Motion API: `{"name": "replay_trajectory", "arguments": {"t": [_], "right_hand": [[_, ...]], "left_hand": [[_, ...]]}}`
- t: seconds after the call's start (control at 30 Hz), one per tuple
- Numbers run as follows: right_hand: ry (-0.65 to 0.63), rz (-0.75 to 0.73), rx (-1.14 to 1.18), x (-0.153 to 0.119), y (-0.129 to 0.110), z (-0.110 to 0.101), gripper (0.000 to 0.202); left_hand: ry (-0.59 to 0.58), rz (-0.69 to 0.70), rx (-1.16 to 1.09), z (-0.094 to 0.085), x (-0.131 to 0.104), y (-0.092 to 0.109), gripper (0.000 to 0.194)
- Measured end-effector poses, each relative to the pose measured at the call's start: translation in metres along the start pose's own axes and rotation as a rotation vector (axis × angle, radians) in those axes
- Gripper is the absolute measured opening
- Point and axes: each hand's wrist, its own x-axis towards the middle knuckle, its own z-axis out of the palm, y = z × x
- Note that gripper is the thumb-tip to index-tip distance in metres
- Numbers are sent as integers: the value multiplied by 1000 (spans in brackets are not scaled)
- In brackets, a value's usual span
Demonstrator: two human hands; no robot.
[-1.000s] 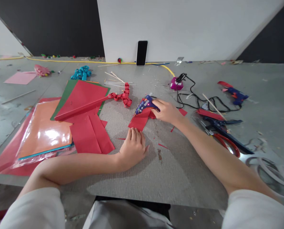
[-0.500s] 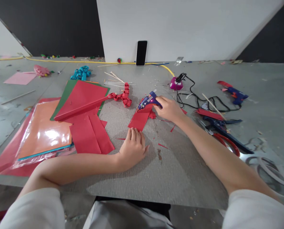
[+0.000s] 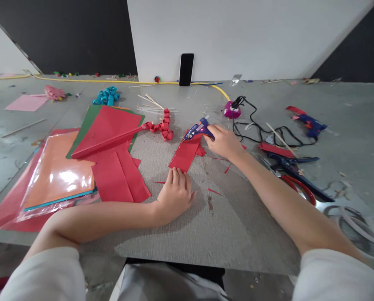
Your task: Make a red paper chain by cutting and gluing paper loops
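My right hand (image 3: 224,141) is closed around the handle of a blue hot glue gun (image 3: 197,128), whose nozzle points down and left over the upper left edge of a red paper strip (image 3: 184,155). The strip lies flat on the grey table (image 3: 187,238). Fingers stretched out, my left hand (image 3: 176,190) rests its fingertips on the strip's near end. Left of the glue gun, a red folded-paper chain (image 3: 166,125) lies by a long rolled red paper stick (image 3: 108,142). Small red scraps (image 3: 200,151) show beside the strip's right edge.
Red paper sheets (image 3: 121,175) and a plastic pack of orange paper (image 3: 61,167) lie at left. A phone (image 3: 186,70) leans on the back wall. To the right are a purple power adapter (image 3: 232,110), black cords, a second glue gun (image 3: 312,125), dark-handled pliers (image 3: 295,169) and red-handled scissors (image 3: 300,190).
The glue gun in my right hand has shifted slightly to the right along the strip's upper end. My left hand stays put on the near end.
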Motion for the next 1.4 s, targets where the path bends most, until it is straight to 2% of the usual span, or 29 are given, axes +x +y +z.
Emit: {"name": "replay_trajectory", "arguments": {"t": [0.17,0.27,0.5,0.67,0.83,0.93,1.03,1.1,1.17,1.27,1.4], "right_hand": [[-13,119,-17,2,0,0,28],[40,249,-11,5,5,6,29],[199,494,79,11,42,25,39],[272,535,127,16,66,39,48],[178,503,39,21,63,44,54],[130,413,-14,23,56,30,61],[65,151,66,23,50,4,49],[-86,-109,187,21,44,-14,30],[-237,-278,272,17,32,-28,21],[-376,-380,336,10,7,-38,19],[-428,-487,369,2,-22,-34,11]], "left_hand": [[29,-7,27,2,0,1,62],[41,-9,26,3,-1,1,61],[3,-20,-37,3,0,1,59],[33,-8,16,1,0,1,55],[53,-14,32,-4,-1,-1,45],[51,-8,16,-6,1,-5,40],[11,12,10,-8,5,-10,25],[-26,22,5,-9,7,-14,20],[-34,21,4,-9,10,-16,20],[-2,0,-10,-6,13,-19,22],[6,-28,-84,-2,16,-21,21]]}}
